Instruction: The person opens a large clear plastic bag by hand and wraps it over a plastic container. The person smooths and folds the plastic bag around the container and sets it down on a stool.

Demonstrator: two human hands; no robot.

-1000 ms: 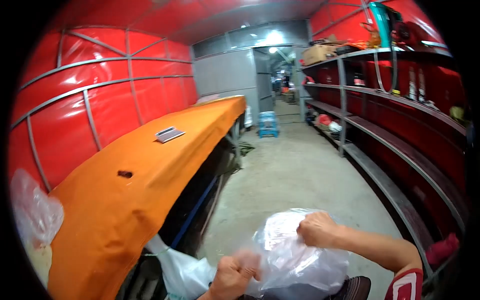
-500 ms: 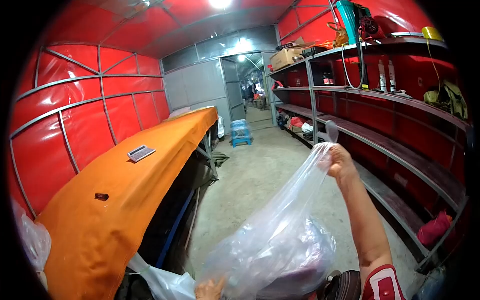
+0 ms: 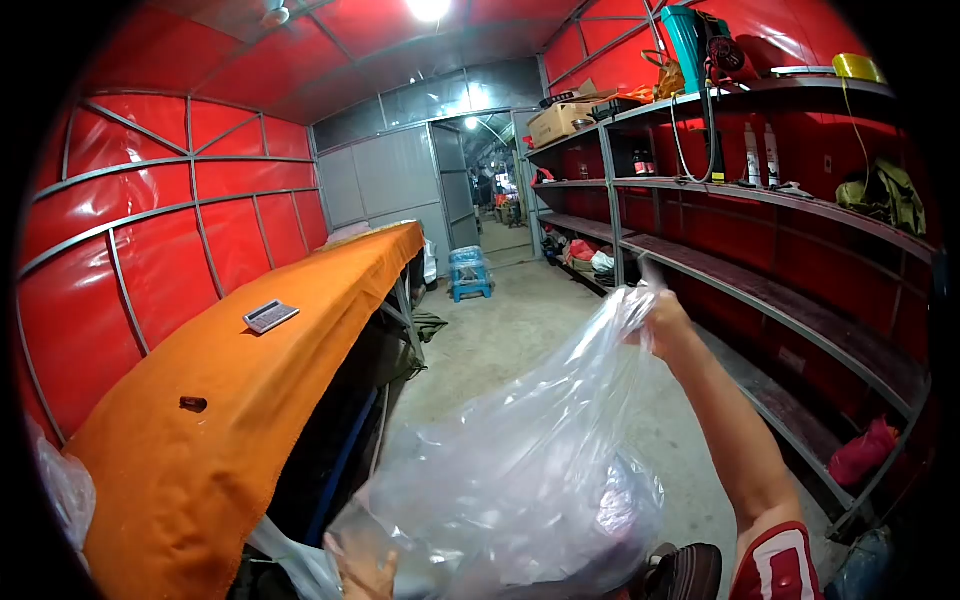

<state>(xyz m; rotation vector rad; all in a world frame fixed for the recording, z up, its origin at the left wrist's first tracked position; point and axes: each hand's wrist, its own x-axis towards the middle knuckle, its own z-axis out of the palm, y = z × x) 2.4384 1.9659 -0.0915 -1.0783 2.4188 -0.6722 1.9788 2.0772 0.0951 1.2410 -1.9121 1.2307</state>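
A big clear plastic bag (image 3: 500, 470) with pale, blurry contents hangs and bulges in front of me. My right hand (image 3: 665, 322) is closed round the bag's gathered upper end, and a short tail of plastic sticks up past the fist. Low at the bag's left side is my left hand (image 3: 362, 568), its fingers apart and against the plastic. What is inside the bag cannot be made out through the film. A dark striped shoe (image 3: 690, 572) shows beside the bag at the bottom.
To the left runs a long table with an orange cloth (image 3: 250, 400), bearing a calculator (image 3: 270, 317) and a small dark object (image 3: 193, 404). Metal shelves (image 3: 760, 290) line the right wall. A blue stool (image 3: 469, 275) stands near the open doorway (image 3: 500, 210).
My left hand has moved left and its fingers have spread. The bag has widened toward the left and its upper part is looser. My right hand still grips the top, slightly lower.
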